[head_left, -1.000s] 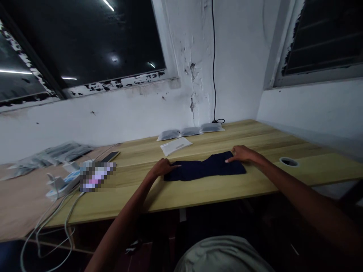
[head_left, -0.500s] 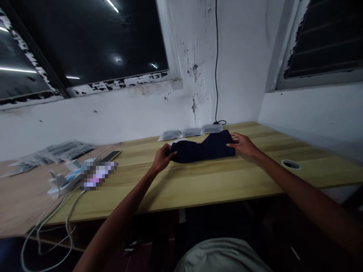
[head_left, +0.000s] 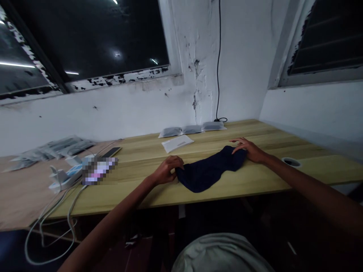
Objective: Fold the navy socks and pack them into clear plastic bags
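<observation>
Navy fabric piece (head_left: 204,172) near the light wooden table's (head_left: 136,156) front edge
Behind its left end, a flat white rectangular packet (head_left: 177,143); three translucent plastic pouches (head_left: 193,129) along the back edge.

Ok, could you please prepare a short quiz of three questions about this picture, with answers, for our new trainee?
1. What colour is the cloth that lies between the left hand and the right hand?
2. How many packets lie in a row along the wall, beside the cord? (a) two (b) three (c) five
3. True or false: the flat white item lies on the table, nearer to the wall than the cloth.

Key: 1. Dark blue. 2. (b). 3. True.
</observation>
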Motion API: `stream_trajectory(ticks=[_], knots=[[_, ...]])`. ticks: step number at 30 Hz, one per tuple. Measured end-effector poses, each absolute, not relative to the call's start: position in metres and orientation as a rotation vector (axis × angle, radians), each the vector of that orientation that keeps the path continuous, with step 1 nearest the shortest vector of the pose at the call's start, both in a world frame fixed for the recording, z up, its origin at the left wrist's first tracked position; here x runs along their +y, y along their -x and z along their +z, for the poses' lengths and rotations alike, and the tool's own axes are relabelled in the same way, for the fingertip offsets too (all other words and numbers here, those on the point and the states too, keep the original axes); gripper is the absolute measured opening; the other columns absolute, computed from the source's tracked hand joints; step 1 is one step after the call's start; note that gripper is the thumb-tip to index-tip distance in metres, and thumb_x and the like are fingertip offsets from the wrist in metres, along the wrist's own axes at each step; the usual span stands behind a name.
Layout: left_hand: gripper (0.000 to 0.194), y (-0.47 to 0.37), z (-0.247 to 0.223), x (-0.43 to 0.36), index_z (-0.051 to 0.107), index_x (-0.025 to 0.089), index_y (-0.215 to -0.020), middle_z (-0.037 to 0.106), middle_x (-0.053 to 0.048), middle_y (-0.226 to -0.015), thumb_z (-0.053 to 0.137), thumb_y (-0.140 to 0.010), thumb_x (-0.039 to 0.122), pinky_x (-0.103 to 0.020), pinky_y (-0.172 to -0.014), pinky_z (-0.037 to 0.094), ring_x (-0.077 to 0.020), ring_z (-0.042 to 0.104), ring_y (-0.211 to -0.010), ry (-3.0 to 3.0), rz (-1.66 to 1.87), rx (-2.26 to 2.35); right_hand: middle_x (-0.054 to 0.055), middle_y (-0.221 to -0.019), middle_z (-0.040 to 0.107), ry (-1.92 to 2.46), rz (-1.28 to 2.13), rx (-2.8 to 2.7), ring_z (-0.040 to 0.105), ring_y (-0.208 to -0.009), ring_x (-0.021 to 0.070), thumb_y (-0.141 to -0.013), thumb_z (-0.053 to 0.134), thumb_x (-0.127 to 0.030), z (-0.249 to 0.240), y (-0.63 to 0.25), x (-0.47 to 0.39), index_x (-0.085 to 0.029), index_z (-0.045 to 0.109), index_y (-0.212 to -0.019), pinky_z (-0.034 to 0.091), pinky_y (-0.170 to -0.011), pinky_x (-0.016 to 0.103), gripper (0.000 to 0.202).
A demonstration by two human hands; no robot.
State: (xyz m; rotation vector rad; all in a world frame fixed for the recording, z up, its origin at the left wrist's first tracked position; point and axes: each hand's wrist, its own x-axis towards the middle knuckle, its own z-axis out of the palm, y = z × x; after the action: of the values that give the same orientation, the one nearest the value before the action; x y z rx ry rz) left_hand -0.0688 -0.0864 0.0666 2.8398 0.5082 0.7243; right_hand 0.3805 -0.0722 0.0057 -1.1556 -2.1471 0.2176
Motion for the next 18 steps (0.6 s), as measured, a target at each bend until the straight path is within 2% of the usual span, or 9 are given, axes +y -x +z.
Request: stream_trajectory(ticks=[2, 5, 8, 12, 15, 18], knots=[[0.019, 0.048, 0.090, -0.083, 0.068, 0.017, -0.093, 0.069, -0.010, -0.098, 0.053, -0.082, 0.012, -0.038, -0.094, 0.048, -0.0208, 0.063, -0.098, -2.686, 0.753, 0.342, 0.010, -0.138, 0.054, 1.019, 0.180, -2.155, 0.053, -0.124, 0.0286, -0.076, 0.054, -0.010, 0.009, -0.376, -0.065, -0.023, 0.080, -0.087, 0.043, -0.103, 0.047, 0.030], [0.015, 0.008, 0.104, -0.073, 0.068, 0.014, -0.095, 0.070, -0.010, -0.098, 0.059, -0.083, 0.015, -0.033, -0.089, 0.049, -0.0189, 0.065, -0.094, -2.430, 0.581, 0.260, 0.009, -0.138, 0.054, 0.897, 0.108, -2.139, 0.054, -0.122, 0.0275, -0.081, 0.055, -0.013, 0.020, -0.364, -0.059, -0.025, 0.079, -0.089, 0.046, -0.101, 0.046, 0.028], [0.015, -0.035, 0.081, -0.054, 0.066, 0.012, -0.088, 0.068, -0.005, -0.085, 0.061, -0.075, 0.014, -0.026, -0.072, 0.050, -0.0161, 0.063, -0.079, -2.199, 0.457, 0.406, 0.009, -0.135, 0.055, 0.817, 0.063, -2.118, 0.055, -0.117, 0.0255, -0.086, 0.058, -0.018, 0.037, -0.347, -0.058, -0.025, 0.079, -0.088, 0.048, -0.098, 0.045, 0.023], [0.003, -0.079, 0.033, -0.029, 0.062, 0.014, -0.070, 0.055, 0.004, -0.059, 0.059, -0.069, 0.015, -0.020, -0.053, 0.039, -0.0108, 0.052, -0.056, -2.001, 0.470, 0.940, 0.010, -0.130, 0.057, 0.724, -0.011, -2.120, 0.058, -0.108, 0.0223, -0.092, 0.057, -0.024, 0.060, -0.323, -0.061, -0.024, 0.078, -0.085, 0.053, -0.090, 0.041, 0.023], [0.005, -0.094, 0.017, -0.016, 0.060, 0.014, -0.065, 0.051, 0.004, -0.053, 0.061, -0.069, 0.017, -0.021, -0.049, 0.037, -0.0106, 0.048, -0.051, -1.823, 0.511, 1.187, 0.010, -0.132, 0.057, 0.630, -0.065, -2.246, 0.057, -0.115, 0.0218, -0.094, 0.050, -0.018, 0.069, -0.303, -0.071, -0.024, 0.077, -0.090, 0.053, -0.090, 0.040, 0.028], [0.006, -0.091, 0.011, -0.007, 0.061, 0.013, -0.066, 0.056, 0.001, -0.057, 0.065, -0.068, 0.017, -0.021, -0.051, 0.040, -0.0116, 0.052, -0.056, -1.764, 0.618, 1.242, 0.009, -0.138, 0.055, 0.554, -0.039, -2.456, 0.051, -0.127, 0.0215, -0.090, 0.047, -0.008, 0.067, -0.280, -0.088, -0.022, 0.075, -0.091, 0.049, -0.099, 0.041, 0.031]])
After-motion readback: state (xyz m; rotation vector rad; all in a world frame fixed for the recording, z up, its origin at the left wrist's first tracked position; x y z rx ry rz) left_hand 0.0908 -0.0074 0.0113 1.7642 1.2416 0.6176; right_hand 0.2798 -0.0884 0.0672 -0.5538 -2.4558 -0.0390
